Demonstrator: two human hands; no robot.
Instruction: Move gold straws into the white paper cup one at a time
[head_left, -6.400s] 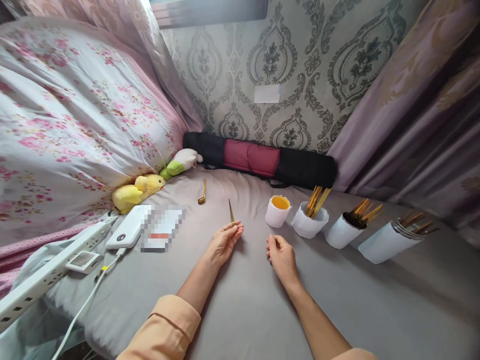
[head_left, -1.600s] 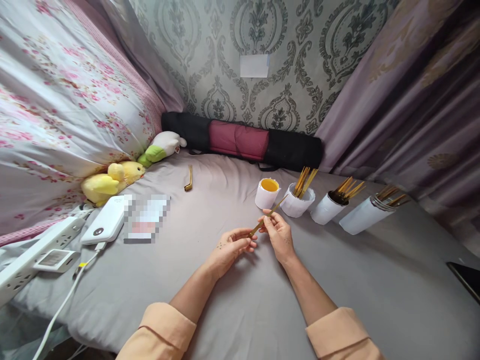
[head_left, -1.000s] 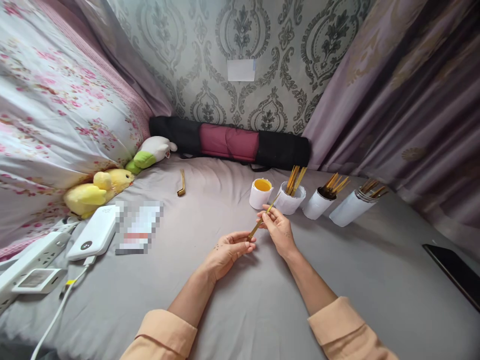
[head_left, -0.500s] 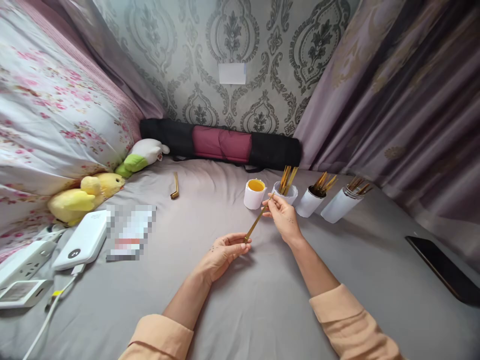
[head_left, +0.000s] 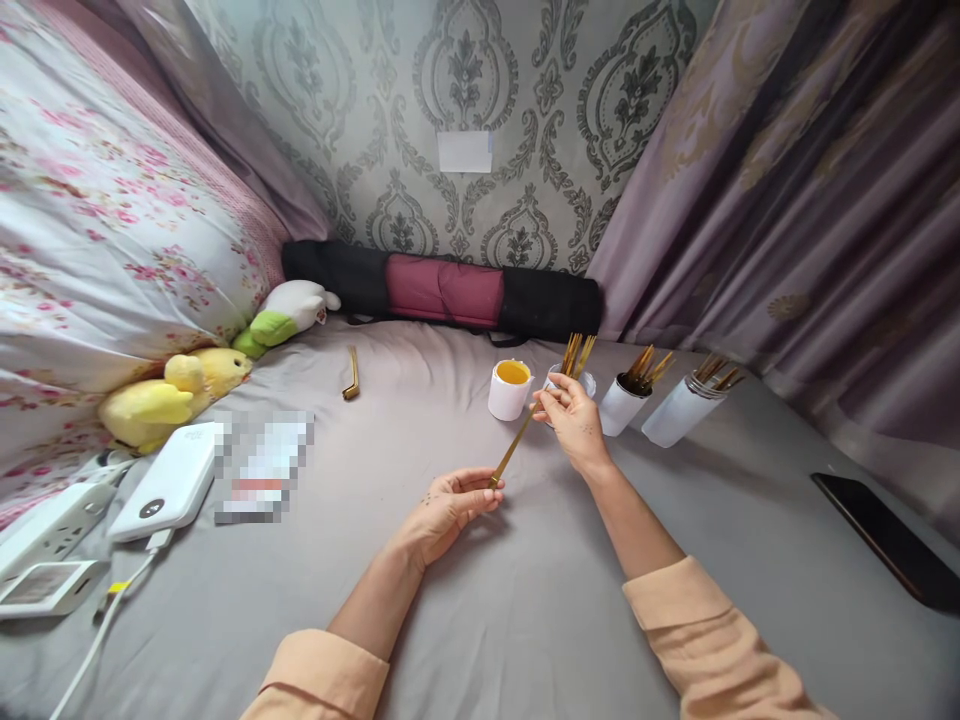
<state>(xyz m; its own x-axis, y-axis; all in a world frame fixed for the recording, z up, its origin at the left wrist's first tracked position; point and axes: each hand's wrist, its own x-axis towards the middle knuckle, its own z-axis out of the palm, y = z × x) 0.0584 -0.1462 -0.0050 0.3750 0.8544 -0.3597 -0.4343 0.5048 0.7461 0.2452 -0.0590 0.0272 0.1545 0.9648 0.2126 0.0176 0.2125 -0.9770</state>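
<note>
Between my two hands stretches a thin gold-coloured stick or narrow bundle of sticks (head_left: 514, 452), tilted up to the right; its exact kind is unclear. Thumb and fingers of my left hand (head_left: 457, 508) pinch its lower end. My right hand (head_left: 574, 420) has its fingertips closed around the upper end, just in front of a white cup of thin yellow-brown sticks (head_left: 577, 356). Left of that hand stands a white cup with a yellow inside (head_left: 510, 397). Two more white containers, one upright (head_left: 621, 410) and one leaning (head_left: 681, 410), hold darker thin sticks.
A small gold bundle with a bent end (head_left: 351, 375) lies on the grey sheet (head_left: 420, 420). Plush toys (head_left: 180, 395), a white power bank (head_left: 169, 480) with its cable and a power strip (head_left: 56, 520) are at left. A black phone (head_left: 885, 540) lies right; a black-and-maroon roll (head_left: 442, 290) lies behind.
My right hand has shifted slightly right and down, still gripping the upper end of the gold stick. My left hand is almost unmoved, and the containers stay where they were.
</note>
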